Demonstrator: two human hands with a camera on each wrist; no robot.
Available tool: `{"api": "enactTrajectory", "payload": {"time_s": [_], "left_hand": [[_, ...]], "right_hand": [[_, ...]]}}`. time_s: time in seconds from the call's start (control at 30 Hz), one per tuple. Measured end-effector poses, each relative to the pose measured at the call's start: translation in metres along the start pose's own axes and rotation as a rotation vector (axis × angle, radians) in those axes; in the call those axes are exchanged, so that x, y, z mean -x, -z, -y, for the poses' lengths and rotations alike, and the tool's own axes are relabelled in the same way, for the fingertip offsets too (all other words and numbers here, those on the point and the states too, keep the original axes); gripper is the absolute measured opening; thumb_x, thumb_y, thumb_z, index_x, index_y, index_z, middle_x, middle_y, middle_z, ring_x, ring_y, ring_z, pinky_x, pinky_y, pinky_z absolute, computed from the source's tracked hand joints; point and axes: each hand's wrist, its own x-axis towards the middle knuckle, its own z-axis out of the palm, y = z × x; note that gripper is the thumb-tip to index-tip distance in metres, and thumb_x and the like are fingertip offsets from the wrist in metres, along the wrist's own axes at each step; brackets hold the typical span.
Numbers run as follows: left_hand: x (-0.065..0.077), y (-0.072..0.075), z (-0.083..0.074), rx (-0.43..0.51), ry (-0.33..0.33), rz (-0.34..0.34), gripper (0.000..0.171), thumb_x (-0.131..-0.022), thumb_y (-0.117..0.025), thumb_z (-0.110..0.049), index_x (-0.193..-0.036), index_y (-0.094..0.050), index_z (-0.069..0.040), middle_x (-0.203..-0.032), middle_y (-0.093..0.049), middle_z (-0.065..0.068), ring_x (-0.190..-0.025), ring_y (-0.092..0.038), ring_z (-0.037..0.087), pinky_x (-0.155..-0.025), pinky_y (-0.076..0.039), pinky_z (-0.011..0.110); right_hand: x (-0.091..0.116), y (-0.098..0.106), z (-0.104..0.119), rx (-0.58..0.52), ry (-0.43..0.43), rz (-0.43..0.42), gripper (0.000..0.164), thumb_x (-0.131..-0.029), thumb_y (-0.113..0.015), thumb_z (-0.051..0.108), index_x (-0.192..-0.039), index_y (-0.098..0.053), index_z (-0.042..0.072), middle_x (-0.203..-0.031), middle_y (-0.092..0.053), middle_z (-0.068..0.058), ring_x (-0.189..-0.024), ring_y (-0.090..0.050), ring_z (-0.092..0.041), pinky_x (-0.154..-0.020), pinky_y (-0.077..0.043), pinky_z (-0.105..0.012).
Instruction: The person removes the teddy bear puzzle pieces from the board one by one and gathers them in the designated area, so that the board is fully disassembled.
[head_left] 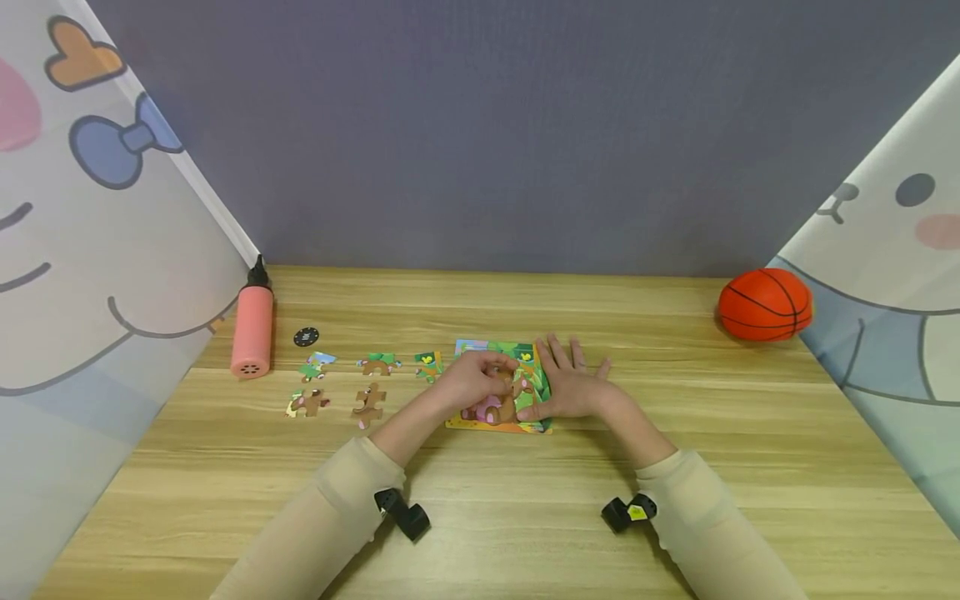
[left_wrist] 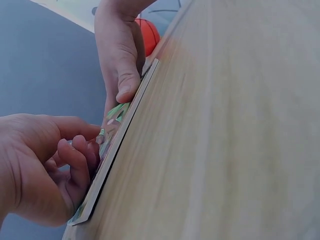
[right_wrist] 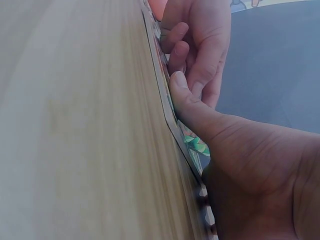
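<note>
A colourful jigsaw puzzle board (head_left: 498,427) with a brown bear picture lies on the table in the head view, partly covered by both hands. My left hand (head_left: 476,382) is over its middle, thumb and forefinger pinching a small puzzle piece (left_wrist: 101,134) at the board's surface; the fingers hide most of it. The other fingers of that hand are curled. My right hand (head_left: 572,389) lies with fingers spread on the board's right side, its thumb (right_wrist: 181,85) pressing on the board. Both hands are close together in the wrist views.
Left of the board lie several loose puzzle pieces, among them a brown one (head_left: 368,406) and a green-and-yellow one (head_left: 430,365). Behind them are a black round chip (head_left: 306,337) and a pink bottle (head_left: 253,332). An orange ball (head_left: 767,305) sits at the back right.
</note>
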Motion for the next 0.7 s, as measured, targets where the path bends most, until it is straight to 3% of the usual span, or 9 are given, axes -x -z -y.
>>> {"api": "enactTrajectory", "payload": {"time_s": [0.37,0.57,0.7], "left_hand": [[0.0028,-0.0021,-0.0022,0.017,-0.041,-0.038,0.030,-0.097,-0.063,-0.006,-0.127,-0.067,-0.008,-0.096,-0.066,0.011,-0.044,-0.054,0.013,-0.037,-0.037,0.022],[0.0005,-0.0061,0.0017,0.062,-0.078,-0.073,0.025,-0.098,-0.062,0.000,-0.122,-0.067,-0.002,-0.092,-0.066,0.013,-0.047,-0.055,0.012,-0.041,-0.046,0.022],[0.0001,-0.0083,0.0038,0.082,-0.094,-0.095,0.023,-0.098,-0.062,0.001,-0.120,-0.067,-0.001,-0.090,-0.066,0.014,-0.046,-0.054,0.012,-0.040,-0.046,0.022]], "right_hand": [[0.0007,0.0005,0.0008,-0.006,-0.002,0.009,0.131,-0.077,-0.068,0.077,-0.162,0.004,0.009,-0.167,0.014,-0.016,-0.147,0.016,-0.048,-0.096,0.007,-0.087],[0.0011,0.0008,0.0014,-0.008,-0.002,0.006,0.131,-0.077,-0.068,0.077,-0.162,0.004,0.009,-0.167,0.014,-0.016,-0.147,0.016,-0.048,-0.096,0.007,-0.087],[0.0012,0.0011,0.0015,-0.003,-0.004,0.003,0.130,-0.077,-0.068,0.077,-0.162,0.004,0.009,-0.167,0.014,-0.016,-0.148,0.017,-0.048,-0.096,0.007,-0.087]]}}
